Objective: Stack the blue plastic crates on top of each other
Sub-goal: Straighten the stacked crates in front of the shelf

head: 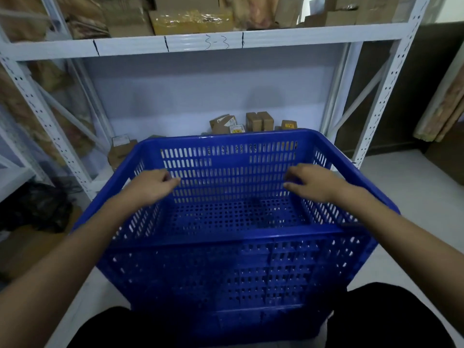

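While the blue crate sat on the floor before the white rack, nested on another crate beneath, both arms reached over it. The left hand and right hand hung loosely curled inside, gripping nothing.

The location is a stockroom or small warehouse. White boltless steel racking with perforated uprights is standing against the wall. Its upper shelf beam is carrying a handwritten bay code, "3-3", and hand-drawn divider marks. Cardboard cartons and wrapped parcels are filling the upper shelf. Small labelled boxes are sitting on the lowest shelf. A ventilated blue crate is resting on the pale tiled floor.
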Action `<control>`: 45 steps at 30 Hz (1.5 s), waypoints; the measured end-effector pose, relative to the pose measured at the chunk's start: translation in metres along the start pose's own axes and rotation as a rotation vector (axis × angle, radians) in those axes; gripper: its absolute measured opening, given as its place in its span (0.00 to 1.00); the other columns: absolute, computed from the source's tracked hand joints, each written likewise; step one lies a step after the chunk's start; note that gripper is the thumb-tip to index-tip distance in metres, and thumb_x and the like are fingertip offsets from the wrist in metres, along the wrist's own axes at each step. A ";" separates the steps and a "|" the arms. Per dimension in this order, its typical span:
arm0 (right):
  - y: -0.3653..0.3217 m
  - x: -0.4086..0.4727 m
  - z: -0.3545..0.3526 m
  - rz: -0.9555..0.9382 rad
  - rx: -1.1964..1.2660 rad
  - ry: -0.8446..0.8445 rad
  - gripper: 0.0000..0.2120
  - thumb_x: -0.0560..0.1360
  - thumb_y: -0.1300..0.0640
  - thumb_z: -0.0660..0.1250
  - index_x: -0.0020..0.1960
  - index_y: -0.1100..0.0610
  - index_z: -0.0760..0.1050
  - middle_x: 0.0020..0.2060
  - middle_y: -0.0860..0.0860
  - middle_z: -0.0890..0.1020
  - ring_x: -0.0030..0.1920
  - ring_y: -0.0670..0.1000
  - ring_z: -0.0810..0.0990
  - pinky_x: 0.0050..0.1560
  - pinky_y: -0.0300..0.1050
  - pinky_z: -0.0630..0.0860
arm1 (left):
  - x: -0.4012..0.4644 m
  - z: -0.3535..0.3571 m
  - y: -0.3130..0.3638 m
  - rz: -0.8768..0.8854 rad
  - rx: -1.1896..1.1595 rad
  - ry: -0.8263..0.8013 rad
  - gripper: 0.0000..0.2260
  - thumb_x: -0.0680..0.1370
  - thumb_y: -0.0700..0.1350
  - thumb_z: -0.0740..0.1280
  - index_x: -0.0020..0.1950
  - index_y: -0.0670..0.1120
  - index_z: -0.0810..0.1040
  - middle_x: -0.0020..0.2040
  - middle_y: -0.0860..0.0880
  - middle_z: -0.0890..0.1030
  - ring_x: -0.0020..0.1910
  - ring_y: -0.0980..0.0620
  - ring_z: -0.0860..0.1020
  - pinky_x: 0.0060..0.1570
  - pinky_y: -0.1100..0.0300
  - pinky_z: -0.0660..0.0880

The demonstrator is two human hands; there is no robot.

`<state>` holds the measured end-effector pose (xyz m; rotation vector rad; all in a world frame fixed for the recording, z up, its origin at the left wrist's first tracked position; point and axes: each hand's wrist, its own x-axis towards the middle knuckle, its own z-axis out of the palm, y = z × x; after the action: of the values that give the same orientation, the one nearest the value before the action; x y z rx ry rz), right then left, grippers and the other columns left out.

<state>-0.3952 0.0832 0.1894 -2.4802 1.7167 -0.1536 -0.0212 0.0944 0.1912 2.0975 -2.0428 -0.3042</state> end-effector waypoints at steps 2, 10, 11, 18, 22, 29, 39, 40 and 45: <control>0.006 0.037 -0.014 0.059 -0.079 0.024 0.23 0.78 0.45 0.60 0.68 0.56 0.71 0.64 0.56 0.75 0.62 0.58 0.76 0.60 0.57 0.75 | 0.040 -0.015 -0.005 0.003 0.105 0.142 0.17 0.79 0.58 0.56 0.46 0.46 0.73 0.48 0.42 0.80 0.42 0.46 0.75 0.41 0.54 0.69; 0.054 0.170 -0.023 0.209 -0.286 0.191 0.30 0.70 0.45 0.69 0.67 0.56 0.68 0.65 0.57 0.73 0.64 0.60 0.72 0.59 0.61 0.74 | 0.169 -0.033 -0.047 -0.140 0.305 0.289 0.32 0.75 0.64 0.57 0.69 0.41 0.69 0.66 0.36 0.73 0.63 0.34 0.72 0.57 0.43 0.72; 0.059 0.182 -0.019 0.226 -0.288 0.179 0.33 0.69 0.44 0.69 0.69 0.55 0.67 0.67 0.57 0.71 0.66 0.60 0.70 0.61 0.61 0.72 | 0.180 -0.031 -0.052 -0.140 0.337 0.275 0.33 0.75 0.64 0.57 0.71 0.42 0.67 0.68 0.37 0.72 0.65 0.34 0.71 0.59 0.42 0.71; 0.110 0.223 0.010 0.379 -0.218 0.063 0.40 0.68 0.35 0.68 0.73 0.53 0.61 0.73 0.58 0.67 0.72 0.63 0.65 0.69 0.64 0.61 | 0.229 0.003 -0.097 -0.145 0.348 0.072 0.37 0.71 0.69 0.58 0.73 0.49 0.61 0.76 0.43 0.64 0.70 0.37 0.68 0.66 0.41 0.68; 0.123 0.230 0.025 0.421 -0.199 0.176 0.41 0.65 0.31 0.68 0.69 0.55 0.66 0.68 0.58 0.71 0.68 0.63 0.68 0.68 0.65 0.60 | 0.239 0.009 -0.106 -0.132 0.376 0.129 0.37 0.70 0.69 0.59 0.72 0.47 0.62 0.74 0.43 0.67 0.65 0.37 0.73 0.59 0.44 0.74; 0.100 0.226 0.017 0.433 -0.188 0.125 0.45 0.64 0.28 0.66 0.71 0.56 0.64 0.71 0.60 0.68 0.72 0.64 0.64 0.71 0.70 0.53 | 0.238 0.011 -0.085 -0.171 0.401 0.112 0.39 0.66 0.70 0.59 0.70 0.48 0.64 0.72 0.42 0.69 0.67 0.36 0.69 0.64 0.40 0.68; -0.019 0.259 0.040 0.085 -0.172 0.043 0.41 0.71 0.43 0.67 0.77 0.52 0.52 0.75 0.57 0.62 0.75 0.63 0.58 0.75 0.69 0.46 | 0.238 0.058 0.047 0.193 0.387 0.170 0.34 0.71 0.58 0.65 0.72 0.44 0.62 0.69 0.42 0.70 0.67 0.39 0.67 0.69 0.44 0.60; -0.015 0.258 0.045 0.080 -0.194 0.072 0.42 0.70 0.44 0.68 0.78 0.51 0.52 0.75 0.57 0.62 0.75 0.63 0.58 0.75 0.68 0.46 | 0.236 0.063 0.044 0.197 0.391 0.197 0.34 0.70 0.57 0.66 0.72 0.44 0.62 0.69 0.42 0.70 0.67 0.39 0.67 0.69 0.44 0.59; -0.012 0.263 0.052 0.077 -0.231 0.124 0.43 0.70 0.43 0.68 0.78 0.51 0.50 0.75 0.57 0.61 0.76 0.61 0.57 0.76 0.67 0.46 | 0.240 0.066 0.045 0.197 0.395 0.225 0.35 0.70 0.58 0.66 0.72 0.44 0.62 0.69 0.43 0.69 0.68 0.41 0.67 0.70 0.44 0.58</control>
<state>-0.2835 -0.1569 0.1435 -2.6075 1.9811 -0.1102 -0.0769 -0.1469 0.1384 1.9888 -2.2854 0.3786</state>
